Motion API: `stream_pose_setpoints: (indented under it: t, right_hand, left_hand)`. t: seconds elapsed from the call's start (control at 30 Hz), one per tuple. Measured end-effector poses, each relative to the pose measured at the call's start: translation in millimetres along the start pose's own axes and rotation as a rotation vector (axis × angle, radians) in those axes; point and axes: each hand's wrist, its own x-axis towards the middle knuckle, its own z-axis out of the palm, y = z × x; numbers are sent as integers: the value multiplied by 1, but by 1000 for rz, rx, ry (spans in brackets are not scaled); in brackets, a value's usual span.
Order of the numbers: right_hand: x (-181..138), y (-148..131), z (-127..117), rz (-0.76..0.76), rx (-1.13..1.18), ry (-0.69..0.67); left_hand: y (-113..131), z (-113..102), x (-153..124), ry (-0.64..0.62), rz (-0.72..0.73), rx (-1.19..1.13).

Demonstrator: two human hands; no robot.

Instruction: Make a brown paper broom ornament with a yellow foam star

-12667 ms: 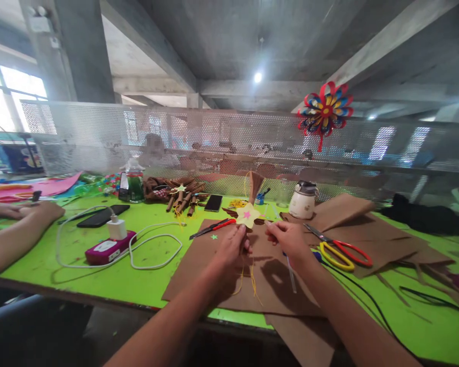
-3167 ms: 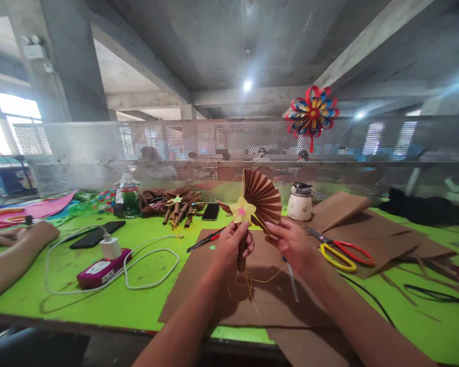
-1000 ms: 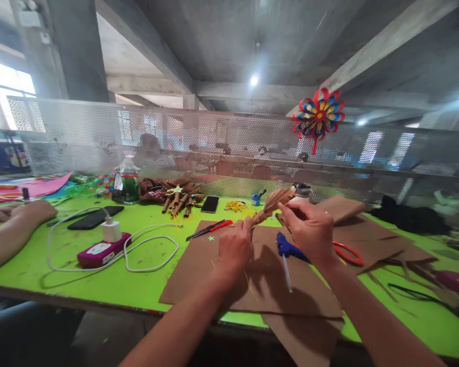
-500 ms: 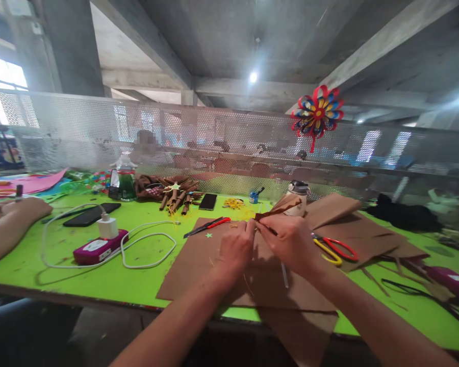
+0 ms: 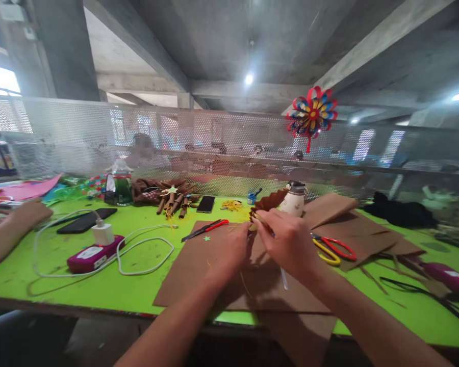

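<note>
My left hand (image 5: 229, 251) and my right hand (image 5: 286, 239) meet over a brown paper sheet (image 5: 199, 270) on the green table (image 5: 99, 285). Both are closed on a brown pleated paper fan (image 5: 270, 201), whose folds stick up just beyond my fingers. The fan's stick and the yellow star on it are hidden behind my hands. Thin yellow threads trail under my left wrist. A white glue stick (image 5: 283, 279) lies on the brown sheet below my right hand.
Yellow-and-red scissors (image 5: 334, 250) lie right of my hands, a red-handled cutter (image 5: 206, 229) left. A white jar (image 5: 294, 200) stands behind. A power bank with white cable (image 5: 95, 252), phones and finished fans (image 5: 172, 196) lie left. Another person's arm (image 5: 7, 234) rests at far left.
The fan was spread upright with its yellow star facing me, then folded and lowered. Now my hands have closed together on it, and its pleats fan out slightly again above my fingers.
</note>
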Motion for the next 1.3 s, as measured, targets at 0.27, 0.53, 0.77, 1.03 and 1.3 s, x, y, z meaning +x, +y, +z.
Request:
stream_pose_setpoints:
  t: [0.27,0.53,0.77,1.03,1.3]
  right_hand:
    - [20,52,-28,335,242,592]
    - [33,95,-1,471,615,345]
    - [56,90,-13,438,656,-84]
    - [47,80,-3,450,425,-7]
    - [54,98,9,560,557,-55]
  left_hand:
    - [18,-14,3,-316,-221,-927]
    - [22,-22,-1,-398,-260,-1094]
    - [28,-25,0,-384,-272,-1065]
    - [26,-17,1,-294,-308,-968]
    - [26,-20,-1,-369,-362,-1050]
